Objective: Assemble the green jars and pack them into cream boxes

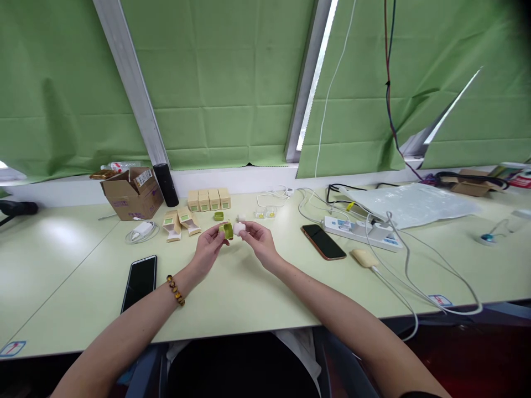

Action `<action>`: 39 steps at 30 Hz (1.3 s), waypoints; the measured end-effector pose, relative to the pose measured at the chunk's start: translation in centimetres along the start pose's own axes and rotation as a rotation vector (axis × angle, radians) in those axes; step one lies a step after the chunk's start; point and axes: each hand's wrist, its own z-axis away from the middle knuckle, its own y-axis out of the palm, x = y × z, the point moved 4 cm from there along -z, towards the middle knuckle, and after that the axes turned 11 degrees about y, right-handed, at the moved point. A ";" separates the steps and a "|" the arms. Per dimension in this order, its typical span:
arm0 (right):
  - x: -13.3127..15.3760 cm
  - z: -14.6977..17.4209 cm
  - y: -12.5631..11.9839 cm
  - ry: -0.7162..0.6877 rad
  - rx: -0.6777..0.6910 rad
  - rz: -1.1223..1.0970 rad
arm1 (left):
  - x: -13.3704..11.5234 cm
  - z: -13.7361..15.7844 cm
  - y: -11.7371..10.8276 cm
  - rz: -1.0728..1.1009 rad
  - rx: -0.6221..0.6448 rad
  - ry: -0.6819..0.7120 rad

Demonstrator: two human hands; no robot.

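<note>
My left hand (207, 250) has its fingers closed around a small olive-green cover (227, 231), its hollow side showing. Pinched in my right hand (262, 244) is a small rounded white piece (238, 228), close beside the green cover; its exact kind is too small to tell. Just behind my hands a second green piece (218, 216) lies on the table, and a small whitish item (241, 217) sits behind the white piece. Two small clear pieces with yellow-green marks (266, 212) are a little farther right.
Several small kraft boxes (208, 200) stand in a row at the back, with two opened ones (171, 225) nearer. A cardboard box (133, 193) and black cylinder (165, 185) stand left. Phones (140, 283) (323, 242) lie either side. Cables and a power strip (360, 233) occupy the right.
</note>
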 end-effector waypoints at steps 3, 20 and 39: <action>-0.3 0.0 0.1 0.021 0.000 0.037 | 0.1 0.0 -0.1 -0.041 -0.004 0.009; -0.1 0.0 0.2 -0.002 0.065 0.152 | 0.1 -0.2 -0.3 -0.247 -0.005 0.000; -0.6 0.0 0.5 -0.001 0.064 0.176 | -0.2 0.0 -0.2 -0.492 0.068 0.221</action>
